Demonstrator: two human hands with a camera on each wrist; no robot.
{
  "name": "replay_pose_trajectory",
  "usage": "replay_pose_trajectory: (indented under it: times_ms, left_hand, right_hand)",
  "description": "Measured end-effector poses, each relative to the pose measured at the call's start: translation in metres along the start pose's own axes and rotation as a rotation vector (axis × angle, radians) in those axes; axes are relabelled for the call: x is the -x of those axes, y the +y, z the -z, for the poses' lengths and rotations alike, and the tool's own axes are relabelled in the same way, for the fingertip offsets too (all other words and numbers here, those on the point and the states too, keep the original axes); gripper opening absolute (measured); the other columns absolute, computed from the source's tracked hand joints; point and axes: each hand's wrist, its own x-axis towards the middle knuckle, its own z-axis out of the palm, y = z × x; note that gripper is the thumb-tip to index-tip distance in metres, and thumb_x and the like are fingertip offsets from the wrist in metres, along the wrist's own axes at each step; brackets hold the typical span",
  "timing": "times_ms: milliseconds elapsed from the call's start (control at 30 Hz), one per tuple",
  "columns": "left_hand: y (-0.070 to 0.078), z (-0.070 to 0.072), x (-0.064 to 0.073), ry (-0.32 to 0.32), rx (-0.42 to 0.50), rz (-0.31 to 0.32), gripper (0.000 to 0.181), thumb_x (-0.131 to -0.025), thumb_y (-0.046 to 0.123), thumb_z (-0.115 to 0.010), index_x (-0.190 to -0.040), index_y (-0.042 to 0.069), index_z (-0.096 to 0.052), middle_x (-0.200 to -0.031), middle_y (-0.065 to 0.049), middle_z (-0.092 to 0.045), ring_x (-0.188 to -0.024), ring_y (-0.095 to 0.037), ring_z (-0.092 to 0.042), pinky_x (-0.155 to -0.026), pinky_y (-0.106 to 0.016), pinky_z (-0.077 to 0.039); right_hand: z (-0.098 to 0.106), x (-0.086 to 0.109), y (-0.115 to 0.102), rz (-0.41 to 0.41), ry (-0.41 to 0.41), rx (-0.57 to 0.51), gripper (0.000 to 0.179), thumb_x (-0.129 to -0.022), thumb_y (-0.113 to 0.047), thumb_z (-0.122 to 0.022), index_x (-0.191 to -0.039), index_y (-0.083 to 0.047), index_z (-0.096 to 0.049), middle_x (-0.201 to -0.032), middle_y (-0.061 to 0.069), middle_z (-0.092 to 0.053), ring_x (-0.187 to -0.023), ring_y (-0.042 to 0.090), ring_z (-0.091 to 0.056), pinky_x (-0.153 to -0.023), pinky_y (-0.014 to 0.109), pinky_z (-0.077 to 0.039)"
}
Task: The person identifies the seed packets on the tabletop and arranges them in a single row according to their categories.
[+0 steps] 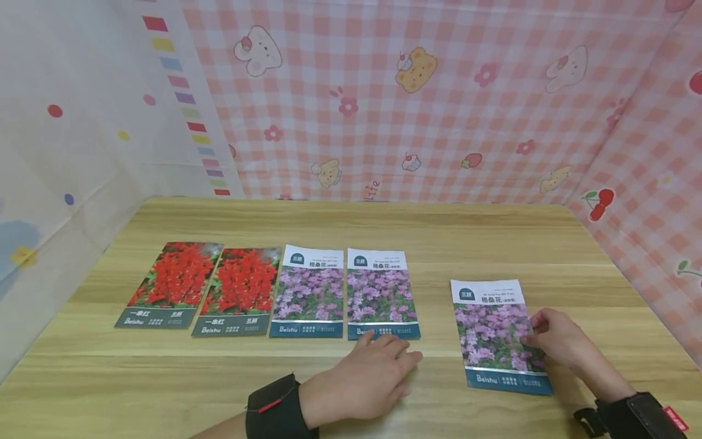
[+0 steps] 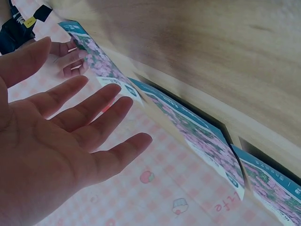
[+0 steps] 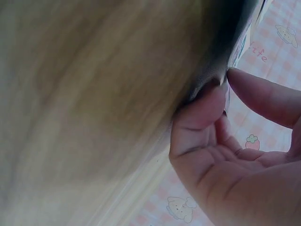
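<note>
My right hand (image 1: pixel 570 347) pinches the right edge of a purple-flower seed packet (image 1: pixel 490 332) at the right of the table. In the right wrist view its thumb and index finger (image 3: pixel 202 106) meet at the packet's edge. My left hand (image 1: pixel 364 381) hovers over or rests at the lower edge of another purple-flower seed packet (image 1: pixel 381 292); contact cannot be told. The left wrist view shows that hand's fingers (image 2: pixel 96 110) spread, with nothing held. A matching purple-flower packet (image 1: pixel 308 292) lies to the left. Beyond it are two red-flower seed packets, one inner (image 1: pixel 244 283) and one outer (image 1: pixel 178 277).
The packets lie on a wood-grain table (image 1: pixel 351 225). A pink checked cloth (image 1: pixel 373 134) hangs behind it and along the right side. White dotted cloth (image 1: pixel 82 152) covers the left side. A black band (image 1: pixel 280 405) wraps each wrist.
</note>
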Motion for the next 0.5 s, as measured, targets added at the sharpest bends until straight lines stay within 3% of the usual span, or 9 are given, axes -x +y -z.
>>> replay_pose_trajectory:
  times_ms: [167, 500]
  left_hand:
    - [-0.0003, 0.0, -0.0005, 0.011, -0.01, -0.02, 0.046, -0.092, 0.032, -0.054, -0.134, 0.018, -0.045, -0.135, -0.002, -0.044, -0.125, -0.019, -0.038, -0.099, -0.05, -0.03]
    - [0.0029, 0.0031, -0.0044, 0.06, -0.043, -0.058, 0.045, -0.091, 0.03, -0.056, -0.133, 0.017, -0.047, -0.134, -0.001, -0.045, -0.125, -0.017, -0.038, -0.099, -0.049, -0.031]
  right_hand:
    - [0.0008, 0.0006, 0.0, -0.001, -0.021, -0.056, 0.025, -0.085, -0.001, -0.056, -0.099, 0.01, -0.038, -0.091, 0.025, -0.051, -0.074, 0.022, -0.051, -0.054, 0.032, -0.047]
    - [0.0051, 0.0051, -0.0057, 0.119, -0.062, -0.235, 0.026, -0.089, 0.005, -0.05, -0.109, 0.013, -0.035, -0.07, 0.003, -0.05, -0.063, 0.011, -0.05, -0.057, 0.026, -0.045]
